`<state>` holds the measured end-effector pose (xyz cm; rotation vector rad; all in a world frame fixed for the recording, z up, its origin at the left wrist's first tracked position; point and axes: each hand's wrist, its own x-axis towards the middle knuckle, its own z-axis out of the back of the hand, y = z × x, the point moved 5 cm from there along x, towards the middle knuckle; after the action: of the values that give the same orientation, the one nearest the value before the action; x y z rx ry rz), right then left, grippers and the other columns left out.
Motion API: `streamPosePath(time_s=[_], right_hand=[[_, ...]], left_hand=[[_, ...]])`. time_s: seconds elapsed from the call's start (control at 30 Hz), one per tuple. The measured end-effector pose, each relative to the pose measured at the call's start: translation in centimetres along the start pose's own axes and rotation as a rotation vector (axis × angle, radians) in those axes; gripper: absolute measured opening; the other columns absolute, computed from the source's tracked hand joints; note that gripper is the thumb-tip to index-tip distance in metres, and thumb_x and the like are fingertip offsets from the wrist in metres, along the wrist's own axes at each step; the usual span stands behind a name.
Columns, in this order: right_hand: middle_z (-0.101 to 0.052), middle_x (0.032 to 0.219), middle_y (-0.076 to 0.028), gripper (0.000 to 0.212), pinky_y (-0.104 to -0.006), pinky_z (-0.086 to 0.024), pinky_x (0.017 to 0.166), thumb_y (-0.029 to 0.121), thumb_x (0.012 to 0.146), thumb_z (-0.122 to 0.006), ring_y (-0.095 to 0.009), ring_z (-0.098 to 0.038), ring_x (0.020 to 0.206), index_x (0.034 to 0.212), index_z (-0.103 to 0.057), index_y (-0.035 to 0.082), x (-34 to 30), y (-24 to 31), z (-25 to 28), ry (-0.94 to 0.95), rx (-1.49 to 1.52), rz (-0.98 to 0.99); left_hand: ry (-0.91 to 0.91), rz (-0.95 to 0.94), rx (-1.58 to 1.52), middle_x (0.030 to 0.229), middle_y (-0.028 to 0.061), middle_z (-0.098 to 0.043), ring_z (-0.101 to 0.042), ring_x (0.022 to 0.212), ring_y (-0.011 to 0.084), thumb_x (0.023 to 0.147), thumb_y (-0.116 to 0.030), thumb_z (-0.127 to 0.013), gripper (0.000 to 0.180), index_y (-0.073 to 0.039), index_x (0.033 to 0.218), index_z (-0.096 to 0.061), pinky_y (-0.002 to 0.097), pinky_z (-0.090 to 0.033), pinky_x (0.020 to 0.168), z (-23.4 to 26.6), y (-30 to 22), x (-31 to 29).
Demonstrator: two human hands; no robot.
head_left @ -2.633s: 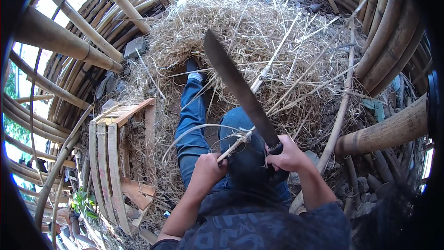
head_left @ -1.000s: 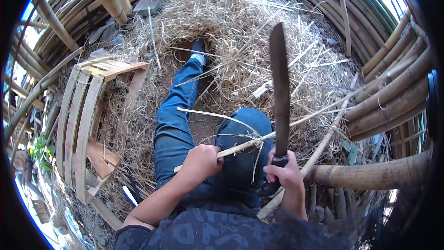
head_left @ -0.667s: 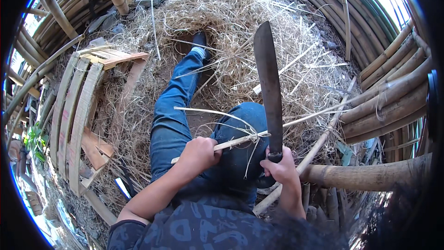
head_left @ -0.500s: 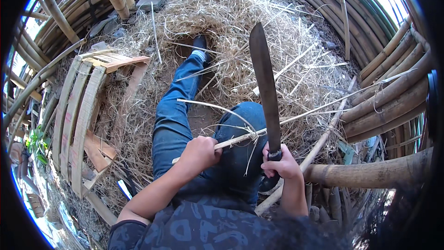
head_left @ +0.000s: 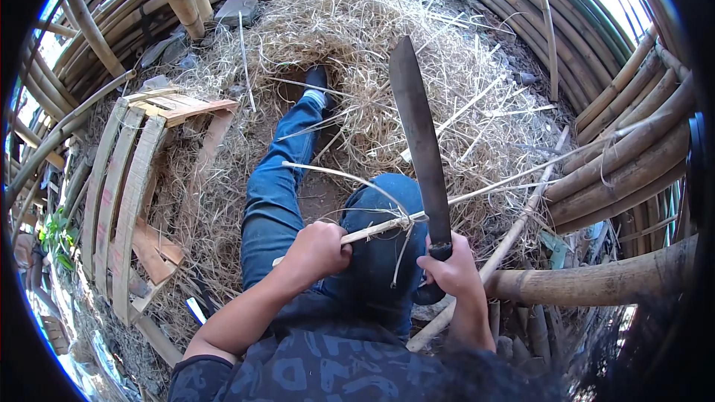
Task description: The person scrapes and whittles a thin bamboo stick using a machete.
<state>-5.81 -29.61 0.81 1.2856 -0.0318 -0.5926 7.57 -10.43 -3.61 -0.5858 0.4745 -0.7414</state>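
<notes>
My left hand [head_left: 319, 251] is closed round a thin bamboo strip [head_left: 372, 230], which lies across my bent right knee and runs on to the upper right. Where it crosses the knee, the strip has a node with frayed fibres and a curved sliver [head_left: 350, 177] peeling away to the left. In my right hand [head_left: 453, 266] is the dark handle of a machete [head_left: 421, 130], its broad dark blade pointing up and tilted slightly left. The blade crosses over the strip just right of the node; whether they touch I cannot tell.
Pale shavings [head_left: 372, 97] cover the ground ahead, round my outstretched left foot. To the left stands a wooden slatted crate [head_left: 138, 201]. Stacked bamboo poles [head_left: 625, 179] wall the right side. A thick bamboo pole [head_left: 596, 281] lies beside my right arm, a thinner pole [head_left: 521, 227] slanting past it.
The machete's tip has tilted a little to the left. Both hands keep their grips, and the bamboo strip stays across the knee. The whole view has shifted slightly.
</notes>
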Motion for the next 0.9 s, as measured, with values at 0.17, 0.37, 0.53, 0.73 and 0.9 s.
streamPosePath(time_s=[0.17, 0.37, 0.53, 0.73, 0.9], right_hand=[[-0.053, 0.063, 0.000, 0.020, -0.0248, -0.045, 0.046, -0.004, 0.073, -0.069, -0.009, -0.055, 0.049, 0.082, -0.053, 0.003, -0.1, -0.3, 0.9, 0.068, 0.202, -0.103], [-0.052, 0.060, -0.001, 0.023, -0.0242, -0.043, 0.044, -0.008, 0.072, -0.068, -0.009, -0.054, 0.048, 0.080, -0.051, 0.004, -0.5, -0.3, -0.8, 0.113, 0.094, -0.093], [-0.054, 0.065, -0.001, 0.020, -0.0243, -0.045, 0.047, -0.005, 0.072, -0.069, -0.008, -0.055, 0.053, 0.083, -0.053, 0.004, -0.5, -1.1, 0.9, 0.053, 0.263, -0.128], [-0.054, 0.063, -0.001, 0.022, -0.0238, -0.042, 0.045, -0.006, 0.072, -0.068, -0.009, -0.054, 0.049, 0.083, -0.052, 0.004, -0.4, -0.5, -0.9, 0.110, -0.008, 0.041], [-0.054, 0.066, 0.000, 0.017, -0.0256, -0.044, 0.051, -0.001, 0.073, -0.068, -0.007, -0.054, 0.057, 0.082, -0.054, 0.003, -0.7, -0.9, 0.2, 0.005, 0.239, -0.166]], left_hand=[[-0.024, -0.011, 0.039, 0.072, 0.0224, -0.065, -0.066, 0.073, 0.0397, 0.076, -0.018, -0.058, 0.020, -0.001, 0.076, -0.070, 0.0486, -0.054, 0.073, -0.4, -0.2, 0.0], [-0.020, 0.018, 0.025, 0.073, 0.0228, -0.065, -0.066, 0.073, 0.0395, 0.077, -0.017, -0.057, 0.020, -0.001, 0.076, -0.069, 0.0485, -0.054, 0.074, -0.6, 0.0, 0.0], [-0.018, 0.026, -0.019, 0.073, 0.0228, -0.065, -0.066, 0.074, 0.0394, 0.078, -0.017, -0.057, 0.020, -0.001, 0.076, -0.069, 0.0483, -0.054, 0.074, -0.7, -0.3, -0.2], [-0.011, 0.020, 0.002, 0.072, 0.0223, -0.065, -0.065, 0.073, 0.0397, 0.079, -0.017, -0.058, 0.019, -0.001, 0.075, -0.068, 0.0487, -0.054, 0.071, -1.0, 0.1, -0.1], [-0.010, 0.038, 0.014, 0.072, 0.0227, -0.065, -0.065, 0.073, 0.0396, 0.079, -0.018, -0.058, 0.020, -0.001, 0.076, -0.068, 0.0482, -0.054, 0.072, -0.8, -0.2, -0.1]])
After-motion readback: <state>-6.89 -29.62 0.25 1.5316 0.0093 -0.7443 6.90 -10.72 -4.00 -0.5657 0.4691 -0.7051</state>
